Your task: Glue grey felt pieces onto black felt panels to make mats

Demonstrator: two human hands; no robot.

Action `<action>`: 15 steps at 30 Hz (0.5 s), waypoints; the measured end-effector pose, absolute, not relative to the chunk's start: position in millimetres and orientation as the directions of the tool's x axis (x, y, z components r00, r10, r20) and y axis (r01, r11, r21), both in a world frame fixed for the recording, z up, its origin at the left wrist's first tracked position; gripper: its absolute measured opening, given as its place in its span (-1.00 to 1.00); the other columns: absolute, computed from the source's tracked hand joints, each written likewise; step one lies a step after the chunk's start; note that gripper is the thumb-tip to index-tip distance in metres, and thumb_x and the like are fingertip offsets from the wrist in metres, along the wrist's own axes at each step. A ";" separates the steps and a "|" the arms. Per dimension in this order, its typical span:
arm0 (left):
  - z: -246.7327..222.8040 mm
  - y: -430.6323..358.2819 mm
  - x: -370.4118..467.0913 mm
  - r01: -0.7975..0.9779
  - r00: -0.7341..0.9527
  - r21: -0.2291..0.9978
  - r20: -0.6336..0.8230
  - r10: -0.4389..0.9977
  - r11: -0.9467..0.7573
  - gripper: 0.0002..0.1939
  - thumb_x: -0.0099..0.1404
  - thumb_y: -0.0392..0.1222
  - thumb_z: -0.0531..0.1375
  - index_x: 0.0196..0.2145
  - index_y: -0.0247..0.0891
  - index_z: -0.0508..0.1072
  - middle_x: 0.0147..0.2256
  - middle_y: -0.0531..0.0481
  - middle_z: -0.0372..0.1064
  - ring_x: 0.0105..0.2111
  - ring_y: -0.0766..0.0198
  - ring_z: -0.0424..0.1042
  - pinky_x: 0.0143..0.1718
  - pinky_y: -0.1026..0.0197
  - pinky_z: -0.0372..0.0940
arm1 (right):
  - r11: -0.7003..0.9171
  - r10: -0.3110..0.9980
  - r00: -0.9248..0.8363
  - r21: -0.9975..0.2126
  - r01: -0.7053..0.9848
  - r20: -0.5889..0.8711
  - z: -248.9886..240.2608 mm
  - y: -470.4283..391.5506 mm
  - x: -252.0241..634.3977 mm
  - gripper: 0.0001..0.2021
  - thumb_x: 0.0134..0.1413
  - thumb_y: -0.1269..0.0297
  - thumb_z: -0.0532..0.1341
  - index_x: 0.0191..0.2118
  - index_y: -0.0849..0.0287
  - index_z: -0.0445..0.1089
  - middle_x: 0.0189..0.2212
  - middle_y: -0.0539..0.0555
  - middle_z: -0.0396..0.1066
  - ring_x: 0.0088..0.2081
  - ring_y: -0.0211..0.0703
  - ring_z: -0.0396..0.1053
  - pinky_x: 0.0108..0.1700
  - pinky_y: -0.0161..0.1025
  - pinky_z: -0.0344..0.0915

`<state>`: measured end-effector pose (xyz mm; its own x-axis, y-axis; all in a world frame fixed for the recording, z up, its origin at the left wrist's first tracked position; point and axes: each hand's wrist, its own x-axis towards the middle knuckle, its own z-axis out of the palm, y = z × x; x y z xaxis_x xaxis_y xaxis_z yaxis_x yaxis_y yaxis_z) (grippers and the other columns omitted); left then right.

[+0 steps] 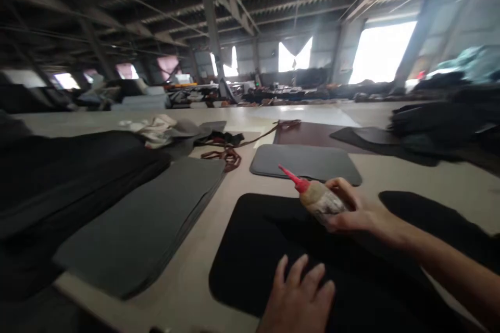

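Note:
My right hand (351, 210) is closed around a glue bottle (320, 199) with a stained pale body and a red pointed nozzle. The bottle is tilted, its tip pointing up and to the left, above a black sheet with rounded corners (250, 250). On that sheet rests my left hand (299, 296), palm down with its fingers spread and nothing in them. Just behind the bottle lies a grey rounded panel (304, 158). What the right fingers do on the bottle's far side is partly hidden.
To the left a stack of dark grey panels (148, 218) lies beside piled black material (70, 177). Brown straps (226, 158) and a crumpled pale cloth (160, 129) are farther back. Another black piece (433, 218) lies at right, near a dark heap (441, 122).

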<state>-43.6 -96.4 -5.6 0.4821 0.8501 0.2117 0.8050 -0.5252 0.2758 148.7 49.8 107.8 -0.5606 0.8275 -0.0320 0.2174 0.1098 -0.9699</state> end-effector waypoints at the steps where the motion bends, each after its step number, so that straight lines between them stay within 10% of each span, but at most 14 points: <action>1: -2.4 -96.6 -45.2 0.777 0.505 0.338 0.167 0.847 -0.530 -0.51 0.43 0.07 0.12 0.26 -0.01 0.23 0.32 0.03 0.19 0.33 -0.09 0.12 0.32 -0.38 0.06 | 0.095 0.821 -0.566 -0.959 0.268 -0.077 110.3 44.9 145.6 -0.37 -0.15 0.10 0.45 0.04 0.13 0.25 -0.14 0.11 0.41 -0.17 0.03 0.39 -0.27 -0.23 0.41; 6: 23.5 -102.5 -45.1 0.694 0.492 0.565 0.078 0.867 -0.445 -0.27 0.39 0.33 -0.02 0.31 -0.20 0.16 0.38 -0.16 0.03 0.41 -0.14 -0.14 0.36 -0.47 -0.27 | 0.030 0.830 -0.536 -0.949 0.314 -0.152 109.7 22.7 128.0 -0.30 -0.13 -0.18 0.41 0.12 0.02 0.33 0.01 0.17 0.45 -0.07 0.24 0.44 -0.30 -0.16 0.50; 15: 32.8 -105.2 -43.7 0.714 0.486 0.530 0.093 0.869 -0.456 -0.30 0.43 0.30 -0.07 0.28 -0.27 0.22 0.35 -0.16 0.11 0.41 -0.10 -0.16 0.39 -0.36 -0.29 | 0.212 0.765 -0.643 -0.925 0.315 -0.044 95.5 3.1 86.8 -0.46 0.12 -0.21 0.26 0.05 0.07 0.29 -0.22 0.09 0.52 -0.26 0.06 0.51 -0.30 -0.20 0.51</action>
